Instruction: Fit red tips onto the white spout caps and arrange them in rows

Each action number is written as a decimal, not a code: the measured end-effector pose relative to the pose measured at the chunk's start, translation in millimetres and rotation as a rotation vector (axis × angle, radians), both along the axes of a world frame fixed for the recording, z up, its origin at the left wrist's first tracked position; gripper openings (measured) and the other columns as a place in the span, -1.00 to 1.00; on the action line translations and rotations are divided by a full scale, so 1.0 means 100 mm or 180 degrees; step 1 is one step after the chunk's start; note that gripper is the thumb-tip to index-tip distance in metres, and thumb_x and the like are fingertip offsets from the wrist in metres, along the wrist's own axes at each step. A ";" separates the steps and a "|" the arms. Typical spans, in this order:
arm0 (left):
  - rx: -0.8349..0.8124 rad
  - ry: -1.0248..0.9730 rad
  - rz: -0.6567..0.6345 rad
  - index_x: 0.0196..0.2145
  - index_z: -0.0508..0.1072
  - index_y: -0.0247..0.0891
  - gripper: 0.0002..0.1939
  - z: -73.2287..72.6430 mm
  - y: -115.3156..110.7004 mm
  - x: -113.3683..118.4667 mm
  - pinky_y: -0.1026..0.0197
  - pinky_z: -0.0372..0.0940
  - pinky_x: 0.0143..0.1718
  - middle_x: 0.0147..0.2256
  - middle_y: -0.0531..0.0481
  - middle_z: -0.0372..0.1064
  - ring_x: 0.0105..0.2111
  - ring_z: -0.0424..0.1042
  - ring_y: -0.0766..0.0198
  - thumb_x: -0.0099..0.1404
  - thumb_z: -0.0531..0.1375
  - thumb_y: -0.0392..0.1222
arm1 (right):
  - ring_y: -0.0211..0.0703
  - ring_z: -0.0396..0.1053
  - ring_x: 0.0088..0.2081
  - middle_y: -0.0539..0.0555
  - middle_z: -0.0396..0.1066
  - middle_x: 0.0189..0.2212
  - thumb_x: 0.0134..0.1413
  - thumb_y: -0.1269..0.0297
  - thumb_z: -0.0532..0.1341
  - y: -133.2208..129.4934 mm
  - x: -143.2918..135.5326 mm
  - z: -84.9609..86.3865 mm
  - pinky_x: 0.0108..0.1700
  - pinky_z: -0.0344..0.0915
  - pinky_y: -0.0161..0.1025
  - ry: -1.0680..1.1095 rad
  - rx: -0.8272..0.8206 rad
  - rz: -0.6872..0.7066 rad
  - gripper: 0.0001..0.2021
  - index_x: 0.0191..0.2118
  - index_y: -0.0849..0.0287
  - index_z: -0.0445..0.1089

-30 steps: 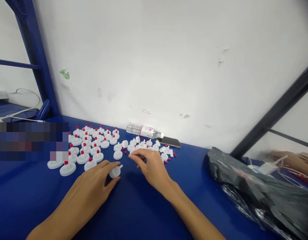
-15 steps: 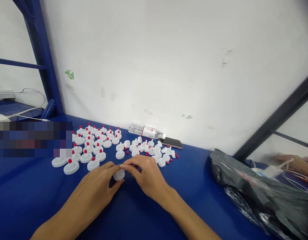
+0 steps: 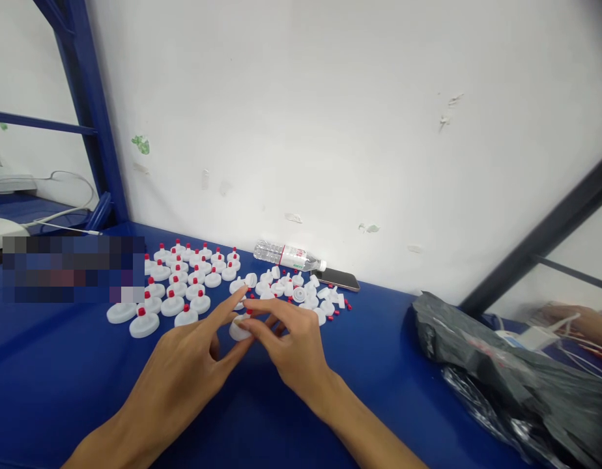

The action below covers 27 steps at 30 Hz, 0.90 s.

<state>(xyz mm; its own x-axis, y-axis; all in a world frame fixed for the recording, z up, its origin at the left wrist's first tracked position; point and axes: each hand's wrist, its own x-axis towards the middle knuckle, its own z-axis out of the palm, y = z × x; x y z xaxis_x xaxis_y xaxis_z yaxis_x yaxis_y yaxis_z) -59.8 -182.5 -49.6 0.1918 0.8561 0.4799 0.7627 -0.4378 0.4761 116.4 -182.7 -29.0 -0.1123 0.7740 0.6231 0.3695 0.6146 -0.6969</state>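
A white nozzle cap (image 3: 238, 331) with a wide round base is tilted between my two hands, a red tip (image 3: 249, 312) showing at its upper end. My left hand (image 3: 191, 358) curls around the base from the left, thumb below it and index finger raised above. From the right, my right hand (image 3: 294, 345) pinches the cap near its red tip with thumb and index finger. Left of my hands stand several white nozzle caps with red tips (image 3: 144, 322). Behind my right hand lie loose white nozzle caps (image 3: 300, 295) and small red tips (image 3: 330, 318).
A clear water bottle (image 3: 291, 256) lies by the wall, with a phone (image 3: 337, 280) beside it. On the right, a dark plastic bag (image 3: 496, 365) covers part of the blue table (image 3: 379, 365). A blue metal post (image 3: 98, 111) rises at the left.
My left index finger has lifted and straightened away from the cap. The cap has tilted, and its red tip now shows by my right fingers. The view has shifted slightly.
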 end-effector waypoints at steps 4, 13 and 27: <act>0.0090 -0.0004 -0.0012 0.32 0.32 -0.11 -0.41 0.01 -0.01 -0.01 0.26 0.21 -0.49 -0.64 0.22 0.37 -0.65 0.41 0.28 0.37 0.15 -0.01 | -0.31 0.45 -0.51 -0.05 0.65 -0.31 0.17 0.29 0.38 -0.01 -0.04 -0.03 -0.39 0.40 -0.38 0.0172 -0.0253 0.0009 -0.86 -0.15 0.03 0.65; -0.0074 -0.0032 -0.0111 0.36 0.24 -0.08 -0.35 -0.04 0.04 -0.03 0.25 0.23 -0.49 -0.54 0.21 0.48 -0.64 0.42 0.27 0.38 0.17 0.09 | -0.25 0.39 -0.59 -0.07 0.66 -0.36 0.14 0.18 0.39 0.00 -0.04 -0.04 -0.51 0.32 -0.30 0.0274 -0.0459 -0.0115 -0.84 -0.15 -0.07 0.68; -0.0711 0.0913 -0.0409 -0.39 0.48 -0.17 -0.57 0.07 -0.01 0.02 0.15 0.20 -0.39 -0.46 0.02 0.49 -0.44 0.49 0.16 0.51 -0.05 -0.03 | -0.25 0.47 -0.48 -0.07 0.65 -0.32 0.17 0.32 0.39 0.22 0.10 -0.25 -0.32 0.36 -0.31 -0.0551 -0.0826 -0.0224 -0.86 -0.14 0.02 0.63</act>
<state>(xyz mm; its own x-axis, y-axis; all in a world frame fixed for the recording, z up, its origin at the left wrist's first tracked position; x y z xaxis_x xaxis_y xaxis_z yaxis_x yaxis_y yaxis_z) -57.7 -183.4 -43.0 0.4037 0.8938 0.1954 0.8244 -0.4480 0.3459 126.3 -160.3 -54.0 -0.1401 0.9142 0.3803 0.5316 0.3935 -0.7500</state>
